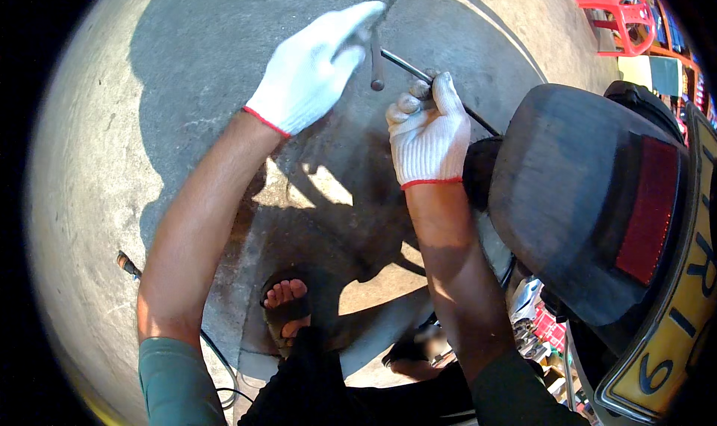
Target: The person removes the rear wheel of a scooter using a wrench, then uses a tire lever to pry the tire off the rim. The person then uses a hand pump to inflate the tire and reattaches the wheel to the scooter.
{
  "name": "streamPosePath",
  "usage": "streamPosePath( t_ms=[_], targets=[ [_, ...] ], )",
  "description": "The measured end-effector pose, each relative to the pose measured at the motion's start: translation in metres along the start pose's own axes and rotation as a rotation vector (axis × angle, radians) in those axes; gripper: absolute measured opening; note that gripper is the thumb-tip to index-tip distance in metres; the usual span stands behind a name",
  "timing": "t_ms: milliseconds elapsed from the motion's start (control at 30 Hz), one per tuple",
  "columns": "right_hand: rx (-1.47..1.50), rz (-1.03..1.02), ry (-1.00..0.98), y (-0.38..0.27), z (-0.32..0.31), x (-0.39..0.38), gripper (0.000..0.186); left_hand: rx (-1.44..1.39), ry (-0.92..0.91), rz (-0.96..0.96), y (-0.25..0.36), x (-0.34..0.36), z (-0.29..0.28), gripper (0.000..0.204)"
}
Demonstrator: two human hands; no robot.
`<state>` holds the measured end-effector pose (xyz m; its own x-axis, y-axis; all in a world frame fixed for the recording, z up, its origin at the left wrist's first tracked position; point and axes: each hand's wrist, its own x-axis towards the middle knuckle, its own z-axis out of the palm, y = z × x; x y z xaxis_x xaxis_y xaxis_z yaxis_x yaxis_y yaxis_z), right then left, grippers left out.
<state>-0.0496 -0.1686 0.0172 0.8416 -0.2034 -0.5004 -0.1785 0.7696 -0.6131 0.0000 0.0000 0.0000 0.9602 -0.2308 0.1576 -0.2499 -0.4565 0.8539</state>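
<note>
Where the metal rod (399,60) slants toward the dark casing (571,176), my right grip (431,135) is curled round it; whether my left grip (306,71) holds its crossbar (376,69) I cannot tell; uneven pressure could twist it loose.

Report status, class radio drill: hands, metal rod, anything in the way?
Left hand at dark crossbar, grip unclear. Right hand curled around metal rod. Black vehicle part close by, right; may crowd right hand.
</note>
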Motion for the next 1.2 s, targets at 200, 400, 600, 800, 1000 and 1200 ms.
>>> streamPosePath(
  t_ms=[200,400,600,800,1000,1200],
  targets=[
    [-0.035,-0.021,-0.004,-0.002,-0.001,0.004,0.014,0.075,-0.026,0.272,-0.012,0.008,0.010,0.035],
    [-0.027,-0.026,-0.017,0.000,-0.001,0.000,0.013,-0.006,0.105,0.143,-0.009,-0.003,0.009,0.048],
    [-0.008,-0.019,0.017,0.000,0.002,-0.004,0.013,0.147,0.090,0.439,-0.011,0.002,-0.006,0.058],
    [-0.042,-0.007,-0.022,-0.003,0.000,-0.002,0.016,0.258,0.103,0.635,-0.006,0.012,-0.006,0.043],
    [-0.056,-0.032,-0.002,0.000,-0.005,-0.001,0.016,-0.045,-0.047,0.007,0.005,0.013,0.004,0.033],
    [-0.055,-0.010,0.016,0.000,-0.005,-0.003,0.016,0.145,0.099,0.291,-0.013,-0.002,0.013,0.045]
  ],
)
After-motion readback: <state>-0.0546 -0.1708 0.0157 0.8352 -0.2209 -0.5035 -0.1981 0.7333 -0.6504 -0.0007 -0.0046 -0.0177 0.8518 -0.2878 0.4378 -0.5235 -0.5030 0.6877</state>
